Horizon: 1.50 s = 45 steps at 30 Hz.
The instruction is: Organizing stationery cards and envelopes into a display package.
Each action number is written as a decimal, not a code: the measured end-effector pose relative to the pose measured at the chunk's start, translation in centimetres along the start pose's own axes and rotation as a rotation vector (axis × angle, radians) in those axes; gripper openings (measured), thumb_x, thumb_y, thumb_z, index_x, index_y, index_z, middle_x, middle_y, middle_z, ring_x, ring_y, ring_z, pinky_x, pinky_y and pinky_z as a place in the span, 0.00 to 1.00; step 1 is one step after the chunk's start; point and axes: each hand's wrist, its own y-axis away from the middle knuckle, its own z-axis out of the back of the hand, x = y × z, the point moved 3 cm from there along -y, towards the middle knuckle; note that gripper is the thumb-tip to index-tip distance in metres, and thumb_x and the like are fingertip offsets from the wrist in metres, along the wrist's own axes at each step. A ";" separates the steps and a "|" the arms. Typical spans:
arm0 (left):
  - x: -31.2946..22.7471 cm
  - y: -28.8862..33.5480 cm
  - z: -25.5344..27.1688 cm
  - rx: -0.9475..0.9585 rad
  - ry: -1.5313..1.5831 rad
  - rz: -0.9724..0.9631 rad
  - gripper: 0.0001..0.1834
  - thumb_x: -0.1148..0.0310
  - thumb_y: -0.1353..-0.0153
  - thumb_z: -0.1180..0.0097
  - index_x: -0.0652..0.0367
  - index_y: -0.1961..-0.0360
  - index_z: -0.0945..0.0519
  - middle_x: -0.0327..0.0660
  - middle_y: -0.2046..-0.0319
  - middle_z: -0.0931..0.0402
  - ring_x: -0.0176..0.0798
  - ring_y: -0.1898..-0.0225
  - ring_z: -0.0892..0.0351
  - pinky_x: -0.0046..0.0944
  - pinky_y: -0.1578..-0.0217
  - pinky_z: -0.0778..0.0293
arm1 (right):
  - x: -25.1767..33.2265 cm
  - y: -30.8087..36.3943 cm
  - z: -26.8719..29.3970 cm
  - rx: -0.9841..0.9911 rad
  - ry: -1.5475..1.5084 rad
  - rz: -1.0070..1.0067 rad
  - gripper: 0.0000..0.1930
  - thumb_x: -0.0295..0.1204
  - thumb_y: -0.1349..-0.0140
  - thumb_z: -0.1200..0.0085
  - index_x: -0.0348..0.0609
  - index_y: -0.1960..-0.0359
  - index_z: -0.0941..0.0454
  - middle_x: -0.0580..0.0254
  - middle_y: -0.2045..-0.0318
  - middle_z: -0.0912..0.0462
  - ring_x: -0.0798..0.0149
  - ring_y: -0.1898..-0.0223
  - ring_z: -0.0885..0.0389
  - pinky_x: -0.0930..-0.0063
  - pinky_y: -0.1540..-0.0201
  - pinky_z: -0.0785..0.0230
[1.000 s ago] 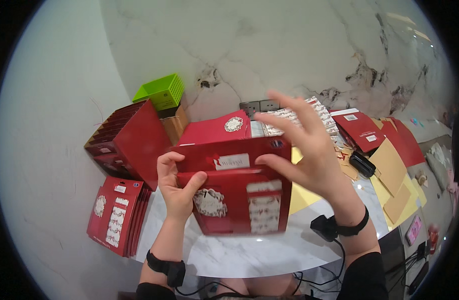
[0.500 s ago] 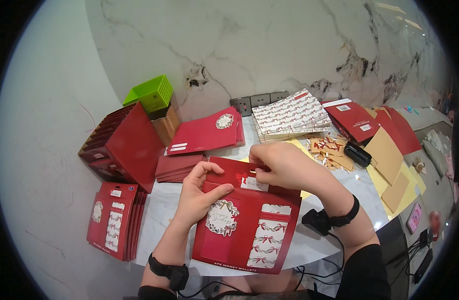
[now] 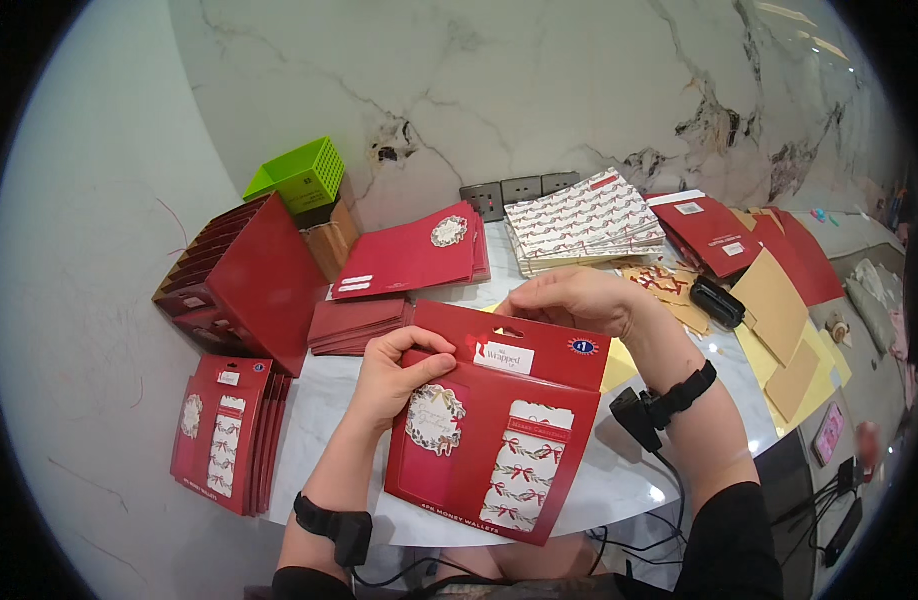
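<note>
My left hand (image 3: pixel 397 372) grips the left edge of a red cardboard pack (image 3: pixel 479 425), its thumb on the front and fingers bent at the edge. The pack is tilted and held up before me above the table. A wreath-decorated red card and a white bow-patterned one show in its front. At the top is a flap with a hanging slot and a white label. Behind this flap lies my right hand (image 3: pixel 579 298), its visible fingers stretched leftward; the thumb and lower fingers are partly hidden by the pack.
Similar red packs (image 3: pixel 224 440) stand at left by a red divided box (image 3: pixel 254 280) and a green basket (image 3: pixel 299 178). Behind are red wallets (image 3: pixel 399 262), darker red cards (image 3: pixel 354 328) and patterned white sheets (image 3: pixel 579 225). A black device (image 3: pixel 717 302) lies right, near tan envelopes (image 3: pixel 774 310).
My right fingers have left the slot area at the front of the flap and moved behind its top edge. The pack has shifted slightly left and turned, uncovering its upper right corner.
</note>
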 end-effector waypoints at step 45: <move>-2.1 0.4 1.1 -0.177 -0.079 -0.635 0.47 0.84 0.49 0.39 0.53 0.30 0.47 0.43 0.37 0.38 0.38 0.37 0.34 0.40 0.38 0.32 | 0.9 0.8 -0.9 -0.322 0.614 0.516 0.33 0.22 0.56 0.28 0.37 0.45 0.29 0.59 0.53 0.17 0.66 0.51 0.19 0.69 0.48 0.25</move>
